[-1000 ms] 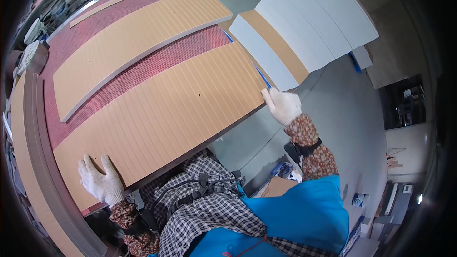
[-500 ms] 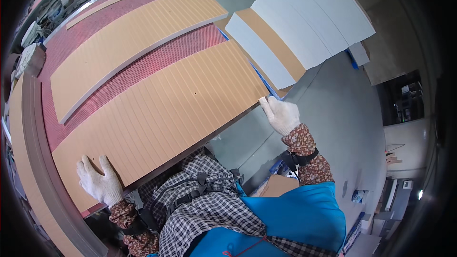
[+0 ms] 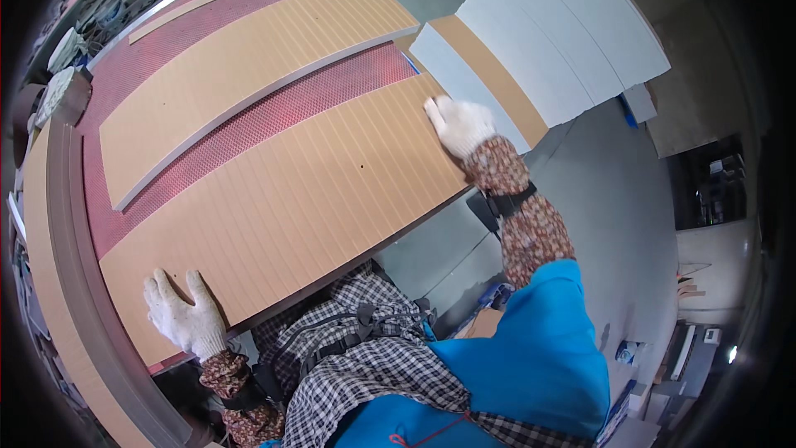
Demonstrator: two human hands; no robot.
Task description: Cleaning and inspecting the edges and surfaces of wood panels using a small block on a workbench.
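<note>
A wide tan board with fine grooves across it (image 3: pixel 290 191) lies flat in front of me on a red mesh-covered table (image 3: pixel 274 120). My left hand (image 3: pixel 184 315), in a white knit glove, rests on its near left corner with fingers spread. At the board's right end is my gloved right hand (image 3: pixel 463 126), its fingers bent and closed against the edge. Whether a small thing is inside those fingers is hidden. Beyond a strip of mesh lies a second, narrower tan grooved board (image 3: pixel 257 75) with a pale edge.
A thin tan strip (image 3: pixel 186 12) lies at the table's far side. White and tan panels (image 3: pixel 555 33) lean out beyond the right end. Brown long boards (image 3: pixel 83 265) are stacked along the left. Grey floor (image 3: pixel 580 191) shows at right, and buckets (image 3: pixel 108 8) stand far left.
My right hand has slid away from me along the board's right end, from the near corner toward the far one. My left hand stays on the board. The whole view has shifted slightly.
</note>
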